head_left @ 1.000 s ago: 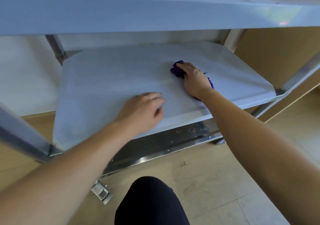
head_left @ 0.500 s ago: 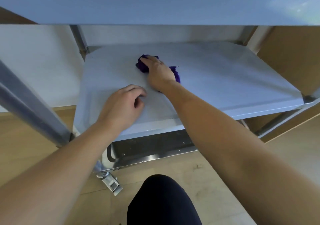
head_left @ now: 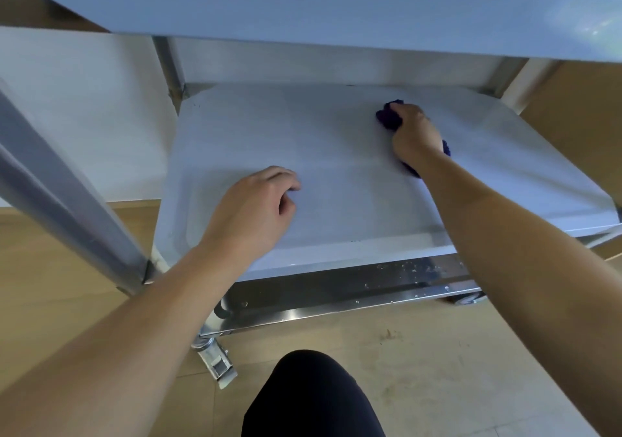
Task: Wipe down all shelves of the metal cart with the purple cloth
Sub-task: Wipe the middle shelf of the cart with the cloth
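Observation:
The metal cart's middle shelf (head_left: 336,127) fills the centre of the head view, under the upper shelf (head_left: 336,9). My right hand (head_left: 415,134) presses the bunched purple cloth (head_left: 388,117) flat on the shelf's back right part; most of the cloth is hidden under the palm. My left hand (head_left: 255,208) rests on the shelf's front left, fingers curled, holding nothing. A lower shelf (head_left: 336,288) with water drops shows beneath the front edge.
The cart's front left post (head_left: 67,208) slants across the left side. A caster with a brake (head_left: 217,362) sits on the wooden floor (head_left: 437,352). My dark-clothed knee (head_left: 309,399) is at the bottom. A white wall stands behind, brown cabinet panels (head_left: 579,127) at right.
My right hand has slid the purple cloth from the shelf's back left to its back right. My left hand has stayed planted on the front of the shelf.

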Available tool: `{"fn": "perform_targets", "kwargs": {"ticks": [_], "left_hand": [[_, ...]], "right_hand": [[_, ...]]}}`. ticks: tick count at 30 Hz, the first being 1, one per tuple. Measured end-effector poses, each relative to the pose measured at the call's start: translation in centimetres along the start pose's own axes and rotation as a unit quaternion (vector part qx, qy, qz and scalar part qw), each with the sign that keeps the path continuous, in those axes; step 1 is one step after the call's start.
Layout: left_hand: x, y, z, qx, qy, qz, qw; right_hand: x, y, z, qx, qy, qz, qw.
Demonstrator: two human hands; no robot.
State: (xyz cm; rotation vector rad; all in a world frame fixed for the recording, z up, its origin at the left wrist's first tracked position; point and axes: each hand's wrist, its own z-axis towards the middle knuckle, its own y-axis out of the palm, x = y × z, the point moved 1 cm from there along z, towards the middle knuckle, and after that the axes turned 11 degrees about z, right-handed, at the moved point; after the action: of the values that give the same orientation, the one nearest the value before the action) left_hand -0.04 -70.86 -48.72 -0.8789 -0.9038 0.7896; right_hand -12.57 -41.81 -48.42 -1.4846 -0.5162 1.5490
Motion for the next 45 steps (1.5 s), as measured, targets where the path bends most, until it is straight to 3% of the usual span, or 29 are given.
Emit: {"fn": "perform_targets", "kwargs": {"ticks": [5, 9, 13, 17, 21, 24, 26, 31, 35, 42, 45], "left_hand": [[-0.1, -0.1, 0.1, -0.002, 0.007, 0.008, 1.000], [-0.6, -0.5, 0.4, -0.005, 0.007, 0.003, 1.000], [-1.2, -0.6, 0.5, -0.010, 0.013, 0.000, 1.000], [-1.2, -0.1, 0.8, -0.001, 0.013, 0.006, 1.000], [-1.1, 0.4, 0.9, -0.004, 0.021, 0.016, 1.000], [-1.1, 0.4, 1.1, -0.006, 0.018, 0.013, 1.000], [-1.2, 0.4, 1.1, -0.010, 0.020, 0.012, 1.000], [-1.1, 0.2, 1.0, -0.011, 0.016, 0.008, 1.000], [-1.2, 0.1, 1.0, -0.013, 0.017, 0.001, 1.000], [-1.0, 0.1, 1.0, 0.001, 0.017, 0.001, 1.000], [-1.0, 0.1, 1.0, 0.000, 0.013, 0.003, 1.000]], "right_hand": [[-6.3, 3.7, 0.4, -0.030, -0.063, 0.058, 0.996], [-13.0, 8.3, -1.3, -0.124, -0.173, 0.041, 0.976], [-13.4, 9.2, -2.1, -0.180, -0.233, 0.047, 0.955], [-9.5, 7.4, -0.3, -0.151, -0.217, 0.078, 0.961], [-5.9, 5.3, 2.4, -0.047, -0.070, 0.107, 0.991], [-6.9, 6.0, 3.6, -0.050, -0.033, 0.084, 0.995], [-9.1, 7.2, 3.9, -0.058, -0.045, 0.090, 0.993], [-16.5, 11.5, 1.8, -0.152, -0.185, 0.067, 0.969], [-16.2, 11.5, -0.1, -0.220, -0.263, 0.054, 0.938], [-9.0, 6.0, -1.2, -0.145, -0.209, 0.052, 0.966], [-8.1, 5.2, -4.6, -0.139, -0.247, 0.060, 0.957]]}}
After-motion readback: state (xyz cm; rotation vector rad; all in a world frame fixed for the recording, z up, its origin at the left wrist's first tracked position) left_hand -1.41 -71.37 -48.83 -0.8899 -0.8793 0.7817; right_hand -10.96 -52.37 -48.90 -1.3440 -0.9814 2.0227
